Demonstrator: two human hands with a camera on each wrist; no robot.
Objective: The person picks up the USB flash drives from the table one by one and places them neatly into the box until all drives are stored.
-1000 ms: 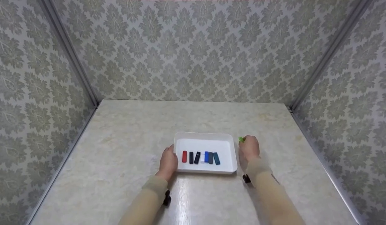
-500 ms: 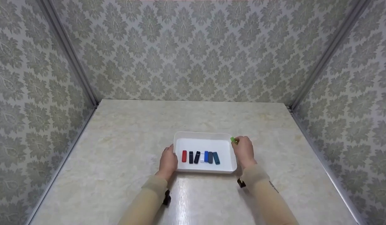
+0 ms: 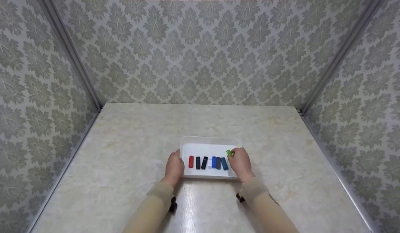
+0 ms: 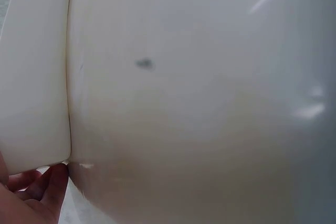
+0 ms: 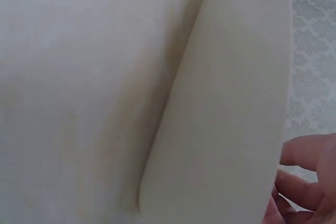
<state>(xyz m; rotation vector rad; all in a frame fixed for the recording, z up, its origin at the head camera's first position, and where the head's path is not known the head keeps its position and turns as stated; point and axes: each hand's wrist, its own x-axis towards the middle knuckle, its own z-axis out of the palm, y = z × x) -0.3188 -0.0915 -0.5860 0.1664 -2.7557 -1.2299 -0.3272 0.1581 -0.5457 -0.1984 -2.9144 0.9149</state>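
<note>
A shallow white tray (image 3: 200, 177) stands on the table with a row of small sticks in it that look like USB flash drives. From left to right lie a red one (image 3: 191, 161), two black ones, a white one, a blue one (image 3: 214, 162), a grey one and a teal one (image 3: 224, 163). My left hand (image 3: 174, 165) holds the tray's left side, its bent fingers (image 4: 55, 187) against the wall at the near corner. Over the tray's right part, my right hand (image 3: 241, 163) pinches a bright green USB flash drive (image 3: 229, 152) close to the teal one. The right wrist view hides this drive behind the tray wall.
The pale marbled table (image 3: 131, 136) extends around the tray. Patterned wall panels (image 3: 200, 58) enclose it at the back and both sides, with metal strips along the corners.
My right hand has carried the green USB flash drive leftward, from beside the tray over its right rim to above its inside. The left hand and the tray stay in place.
</note>
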